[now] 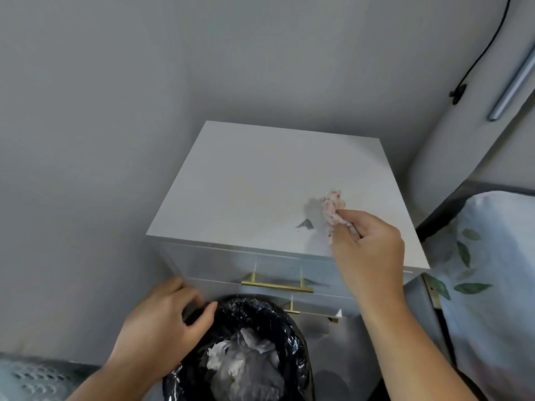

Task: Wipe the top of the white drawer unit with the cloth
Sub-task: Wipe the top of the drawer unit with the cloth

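Wiping step is underway: right hand (367, 244) is pinching the crumpled cloth (333, 208) in its grip and pressing it on the unit (254, 180) top, near the front-right corner. Dark smudge (305, 224) is sitting just left of the cloth, not yet cleared. Next move probably calls for a sweep left over it. Left hand (162, 322) is closing on the bin bag (260, 311) rim. No readable writing.

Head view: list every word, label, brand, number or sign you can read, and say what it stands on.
None can be read.
White drawer unit: bare top, one dark smudge, no lettering.
Cloth in the right hand: pink speckles, no text.
Black bin bag: no print visible.
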